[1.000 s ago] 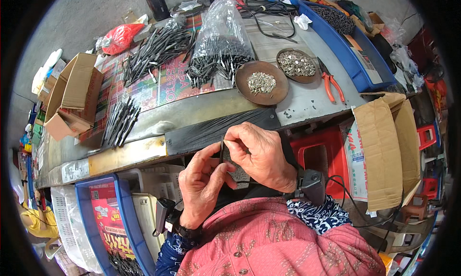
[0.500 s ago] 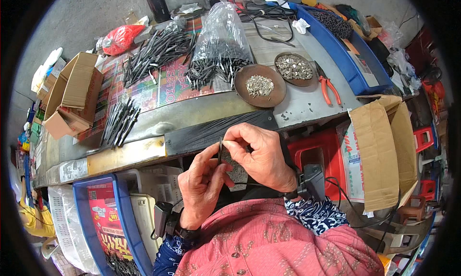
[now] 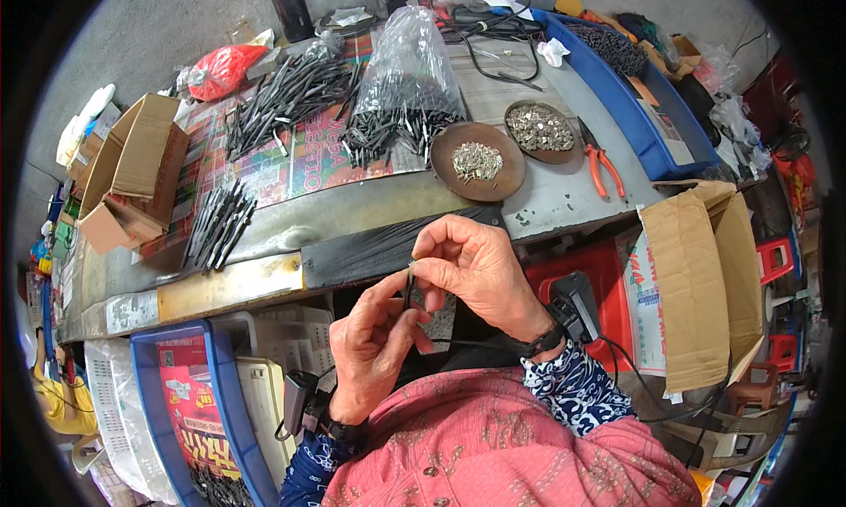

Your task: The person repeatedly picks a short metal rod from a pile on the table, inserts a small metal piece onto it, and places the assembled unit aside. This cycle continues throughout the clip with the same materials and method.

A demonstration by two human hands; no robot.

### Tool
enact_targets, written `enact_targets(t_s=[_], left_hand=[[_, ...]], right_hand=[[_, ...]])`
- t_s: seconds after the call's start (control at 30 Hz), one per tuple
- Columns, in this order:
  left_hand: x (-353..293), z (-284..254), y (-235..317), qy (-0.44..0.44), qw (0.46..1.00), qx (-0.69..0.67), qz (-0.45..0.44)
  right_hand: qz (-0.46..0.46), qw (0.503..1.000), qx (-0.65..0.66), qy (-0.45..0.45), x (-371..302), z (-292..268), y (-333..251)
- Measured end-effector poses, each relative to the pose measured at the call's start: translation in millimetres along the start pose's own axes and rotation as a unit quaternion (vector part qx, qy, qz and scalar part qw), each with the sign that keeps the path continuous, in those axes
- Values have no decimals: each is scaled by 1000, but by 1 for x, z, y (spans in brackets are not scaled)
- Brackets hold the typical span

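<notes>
My left hand (image 3: 374, 344) pinches a thin black stick-like part (image 3: 409, 291) upright between thumb and fingers, in front of the bench edge. At the stick's top, the thumb and forefinger of my right hand (image 3: 485, 278) are pinched together. A tiny pale bit seems to show between those fingertips, too small to name. Beyond my hands, a brown round dish (image 3: 449, 179) holds small silvery pins. Just behind it, a second dish (image 3: 571, 156) contains small shiny metal pieces. A bundle of similar black sticks (image 3: 220, 225) lies on the bench to the left.
Red-handled pliers (image 3: 603, 167) lie right of the dishes. More black sticks (image 3: 295, 93) are heaped at the back, beside a clear plastic bag (image 3: 410, 57). Cardboard boxes (image 3: 145, 154) stand at both sides. A blue tray (image 3: 665, 159) sits far right; a blue bin (image 3: 231, 392) stands below left.
My right fingertips have shifted from beside the stick to its upper end, and the right wrist has turned slightly. The left hand keeps its pinch on the stick, nearly in place.
</notes>
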State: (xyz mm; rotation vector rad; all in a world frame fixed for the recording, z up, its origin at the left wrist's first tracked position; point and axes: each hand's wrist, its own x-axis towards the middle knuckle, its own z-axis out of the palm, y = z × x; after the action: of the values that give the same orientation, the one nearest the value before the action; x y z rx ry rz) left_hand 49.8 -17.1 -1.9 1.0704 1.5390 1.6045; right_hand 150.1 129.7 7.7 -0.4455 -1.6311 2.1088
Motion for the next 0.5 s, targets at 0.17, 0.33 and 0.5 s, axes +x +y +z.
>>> enact_targets(t_s=[0.17,0.33,0.5], left_hand=[[7,4,3,33,998,-44,-18],[18,-1,2,76,995,-60,-6],[23,-10,-1,90,992,-88,-11]], right_hand=[[-16,999,-48,3,-1,3,2],[-22,995,-92,-14,4,6,-4],[-52,976,-199,-70,23,-7,-21]])
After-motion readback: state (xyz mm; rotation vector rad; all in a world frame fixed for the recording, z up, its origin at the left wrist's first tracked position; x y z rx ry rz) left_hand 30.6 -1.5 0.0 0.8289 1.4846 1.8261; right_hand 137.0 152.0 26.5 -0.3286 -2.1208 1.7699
